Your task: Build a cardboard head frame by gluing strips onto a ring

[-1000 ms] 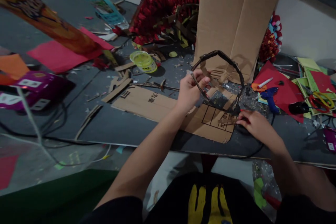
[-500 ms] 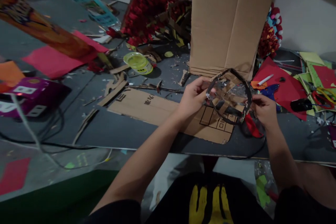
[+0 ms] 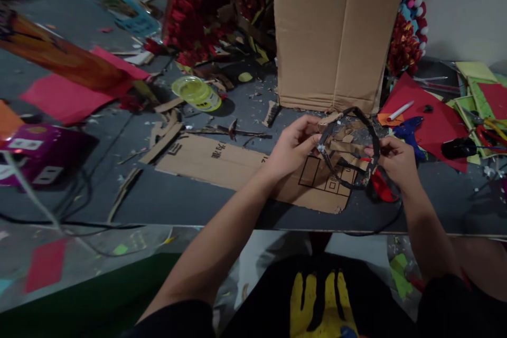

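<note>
Left hand (image 3: 293, 143) and right hand (image 3: 398, 162) pinch ring (image 3: 371, 132) at opposite sides; cardboard (image 3: 206, 162) below reads "为准", smaller print unclear.

I'm in what looks like a craft workshop: a tall brown cardboard panel (image 3: 336, 26) stands on my dark-grey surface (image 3: 178, 206), with torn brown cardboard strips (image 3: 161, 143) to its left, and a red paper sheet (image 3: 439, 132) and white pen (image 3: 401, 111) to its right.

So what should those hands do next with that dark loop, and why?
Perhaps the right hand should gently press its side of the dark angular loop, since it seems to hold there, while the left hand grips the opposite side and could steady it.
</note>
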Tool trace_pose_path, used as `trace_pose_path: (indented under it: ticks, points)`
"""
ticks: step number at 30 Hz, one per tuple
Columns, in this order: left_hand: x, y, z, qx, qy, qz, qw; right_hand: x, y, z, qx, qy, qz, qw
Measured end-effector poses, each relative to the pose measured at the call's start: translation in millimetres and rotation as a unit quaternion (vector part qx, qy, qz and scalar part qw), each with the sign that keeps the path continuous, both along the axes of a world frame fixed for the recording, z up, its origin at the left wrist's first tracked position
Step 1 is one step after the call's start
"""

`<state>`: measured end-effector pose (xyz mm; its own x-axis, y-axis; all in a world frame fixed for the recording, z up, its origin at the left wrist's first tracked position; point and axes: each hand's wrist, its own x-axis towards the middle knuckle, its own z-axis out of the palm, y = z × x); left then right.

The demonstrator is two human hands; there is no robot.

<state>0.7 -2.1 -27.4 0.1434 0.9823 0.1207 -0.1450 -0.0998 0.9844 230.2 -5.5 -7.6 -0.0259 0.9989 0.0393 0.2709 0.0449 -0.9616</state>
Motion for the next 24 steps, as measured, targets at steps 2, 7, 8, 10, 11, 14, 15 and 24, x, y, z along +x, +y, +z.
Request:
trace_pose_path:
  ticks: [2, 7, 8, 10, 11, 14, 15, 24]
  points:
    - [1, -1, 0.0, -0.007, -0.003, -0.005, 1.0, -1, -1, -0.5, 0.006, -0.005, 0.0, 1.0]
    - [4, -3, 1.2, -0.025, 0.012, -0.004, 1.0, -2, -3, -4.0, 0.023, -0.027, 0.006, 0.999]
    - [4, -3, 1.5, -0.03, 0.013, 0.0, 0.999, -2, -3, -4.5, 0.026, -0.029, 0.006, 0.999]
    - [6, -4, 1.7, -0.039, 0.01, 0.004, 0.999, -3, -5, -4.5, 0.034, -0.037, 0.008, 0.999]
    - [6, -4, 1.6, -0.043, 0.007, 0.003, 0.999, -3, -5, -4.2, 0.039, -0.045, 0.008, 0.998]
    - [8, -4, -0.1, -0.055, -0.002, -0.008, 0.998, -3, -7, -2.4, 0.046, -0.086, 0.013, 0.995]
    - [8, -4, -0.9, -0.061, -0.005, -0.009, 0.998, -3, -8, -1.9, 0.048, -0.1, 0.016, 0.994]
    - [13, -4, -0.7, -0.1, -0.024, -0.018, 0.995, -3, -12, 1.4, 0.097, -0.167, 0.04, 0.98]
